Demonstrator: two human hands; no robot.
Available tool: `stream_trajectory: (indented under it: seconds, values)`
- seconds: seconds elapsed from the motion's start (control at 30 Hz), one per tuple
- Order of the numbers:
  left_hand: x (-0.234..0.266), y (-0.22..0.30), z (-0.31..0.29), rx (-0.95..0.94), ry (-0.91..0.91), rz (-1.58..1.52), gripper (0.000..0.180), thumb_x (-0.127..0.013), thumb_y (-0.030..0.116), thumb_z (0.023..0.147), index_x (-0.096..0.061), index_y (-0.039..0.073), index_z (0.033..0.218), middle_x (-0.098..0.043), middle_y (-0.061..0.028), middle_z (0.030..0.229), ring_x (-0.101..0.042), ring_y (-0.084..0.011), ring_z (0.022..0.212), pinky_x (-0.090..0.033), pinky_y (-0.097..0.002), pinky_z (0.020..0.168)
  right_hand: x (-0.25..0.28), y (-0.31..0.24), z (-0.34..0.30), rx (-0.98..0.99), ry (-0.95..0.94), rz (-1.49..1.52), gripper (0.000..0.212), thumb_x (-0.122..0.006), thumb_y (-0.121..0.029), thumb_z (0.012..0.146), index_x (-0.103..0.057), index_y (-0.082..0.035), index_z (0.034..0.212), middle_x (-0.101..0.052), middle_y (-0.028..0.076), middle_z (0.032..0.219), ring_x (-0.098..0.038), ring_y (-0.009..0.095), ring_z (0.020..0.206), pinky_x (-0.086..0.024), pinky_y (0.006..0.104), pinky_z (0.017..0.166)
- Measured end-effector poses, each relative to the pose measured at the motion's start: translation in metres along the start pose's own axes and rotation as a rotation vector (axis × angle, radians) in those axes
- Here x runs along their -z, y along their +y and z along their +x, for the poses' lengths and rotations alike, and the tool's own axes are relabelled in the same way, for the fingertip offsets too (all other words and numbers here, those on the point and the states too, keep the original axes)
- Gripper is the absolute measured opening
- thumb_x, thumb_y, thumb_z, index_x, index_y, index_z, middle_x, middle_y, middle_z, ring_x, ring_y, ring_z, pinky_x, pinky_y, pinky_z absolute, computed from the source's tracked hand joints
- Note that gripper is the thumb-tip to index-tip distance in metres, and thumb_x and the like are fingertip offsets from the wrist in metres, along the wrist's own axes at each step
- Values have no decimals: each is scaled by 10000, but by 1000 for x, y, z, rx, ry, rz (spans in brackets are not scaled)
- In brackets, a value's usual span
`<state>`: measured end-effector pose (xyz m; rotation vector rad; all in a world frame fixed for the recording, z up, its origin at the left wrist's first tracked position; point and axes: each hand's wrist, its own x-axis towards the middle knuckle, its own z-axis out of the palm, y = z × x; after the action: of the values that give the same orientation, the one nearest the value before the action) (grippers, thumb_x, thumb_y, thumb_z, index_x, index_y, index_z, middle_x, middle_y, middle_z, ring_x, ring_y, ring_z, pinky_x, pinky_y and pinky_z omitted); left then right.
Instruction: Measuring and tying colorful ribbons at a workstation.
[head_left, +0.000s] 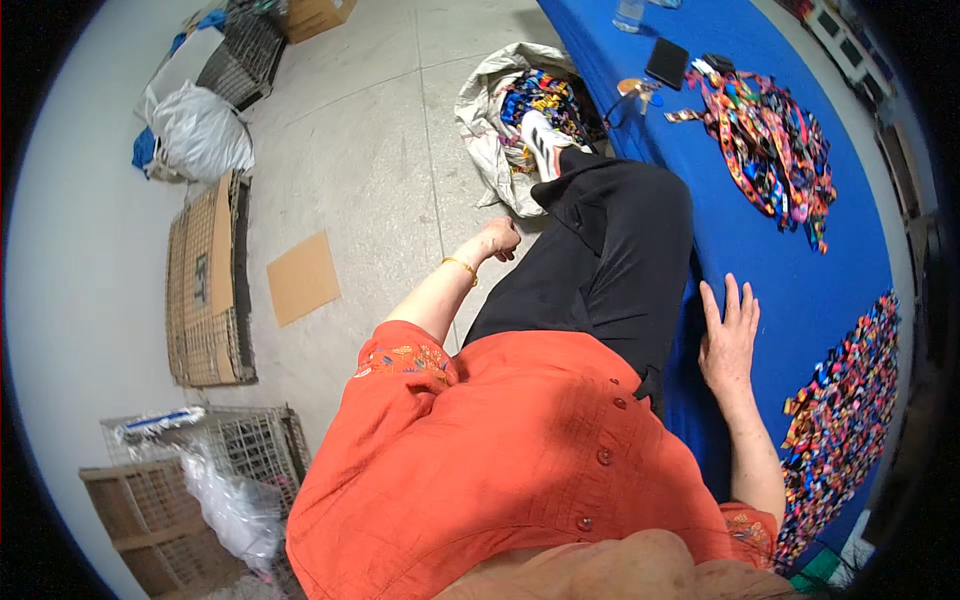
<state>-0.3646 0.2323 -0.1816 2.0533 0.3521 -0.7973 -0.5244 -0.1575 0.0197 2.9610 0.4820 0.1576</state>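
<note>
While the colourful straps [560, 97] sit in a white sack [480, 108] beside the left edge of the surface [790, 285], our shoe [543, 147] is in there too. Our left hand [499, 240] is near it, fingers curled, can't tell if they've got anything; our right hand [728, 342] has loosely spread fingers by that edge, gripping nothing.

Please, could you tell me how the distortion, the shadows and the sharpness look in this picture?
Head view: black corners frame the fisheye image, and the outer edge of the blue table bows; head view: a soft dark shadow lies on the orange shirt; head view: left hand and right hand show no strong blur.
</note>
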Motion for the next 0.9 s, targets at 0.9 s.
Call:
stream_trajectory:
  seconds: [0.9]
  values:
    - [-80, 244, -146, -1270, 56, -1, 63, -590, 61, 900, -550, 30, 939, -588, -51, 720, -565, -107, 629, -473, -264, 602, 2, 12, -2, -49, 86, 144, 774, -657, -119, 714, -388, -200, 1435, -382, 192, 1432, -344, 454, 1313, -273, 594, 1085]
